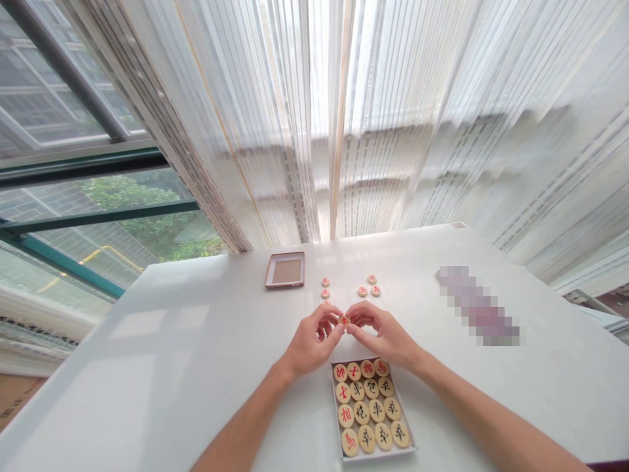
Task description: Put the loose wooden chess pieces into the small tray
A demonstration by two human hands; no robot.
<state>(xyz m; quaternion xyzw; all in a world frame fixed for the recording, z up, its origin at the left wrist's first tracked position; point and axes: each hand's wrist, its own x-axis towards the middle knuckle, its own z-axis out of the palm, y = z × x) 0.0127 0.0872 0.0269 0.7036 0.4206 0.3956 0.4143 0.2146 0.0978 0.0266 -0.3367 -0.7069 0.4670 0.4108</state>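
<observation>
Between the fingertips of my left hand (314, 337) and my right hand (381, 333) is a round Chinese chess piece (344, 320) with a red character. Both hands are closed in a pinch on it, just above the table. Directly below them lies an open box (413, 450) filled with rows of pale wooden pieces, some marked red and others black. Beyond my left hand, a few red-marked pieces (325, 293) form a column, the nearest partly hidden by my fingers. Past my right hand, three more red-marked pieces (375, 290) lie in a loose cluster.
A shallow box lid (285, 270) lies inner side up at the back left of the white table (162, 373). On the right is a blurred-out, long purplish object (479, 311). Sheer curtains (314, 131) hang behind the table, with a window (98, 196) at the left.
</observation>
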